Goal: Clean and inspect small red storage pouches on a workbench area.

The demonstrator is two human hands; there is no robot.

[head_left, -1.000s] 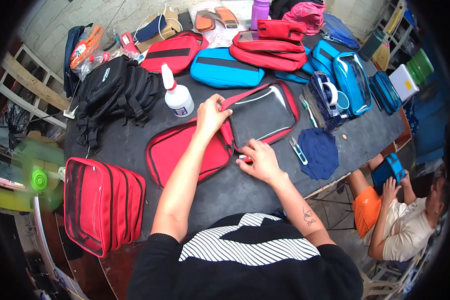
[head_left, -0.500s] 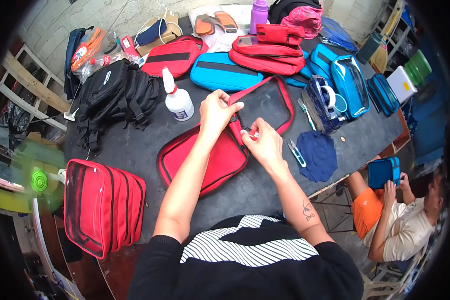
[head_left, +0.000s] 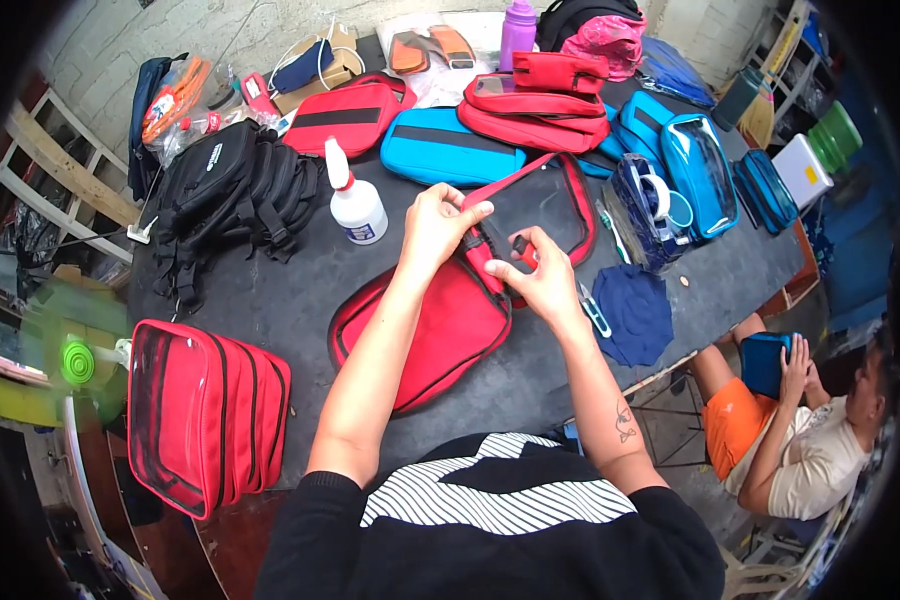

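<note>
An open red bag (head_left: 425,325) with black edging lies on the dark table. Its see-through lid (head_left: 545,205), rimmed in red, is folded out toward the far side. My left hand (head_left: 438,225) is closed on a red fabric strip of the bag near where the lid joins the body. Close beside it, my right hand (head_left: 548,280) is closed around a small red piece with a black end, which looks like a lighter (head_left: 523,252). The fingers partly cover it. Thread snips (head_left: 595,310) lie on a dark blue cloth (head_left: 635,315) to the right of that hand.
A white spray bottle (head_left: 357,205) stands beyond my left forearm, near a black backpack (head_left: 232,190). Red layered bags (head_left: 210,415) stand at the near left corner. Blue bags (head_left: 450,145) and red ones (head_left: 535,110) fill the far side. A seated person (head_left: 805,440) is at the right.
My right hand has turned and lifted slightly rightward, showing the black end of the red piece. The bag has shifted a little right. The seated person's hands have moved on a blue bag.
</note>
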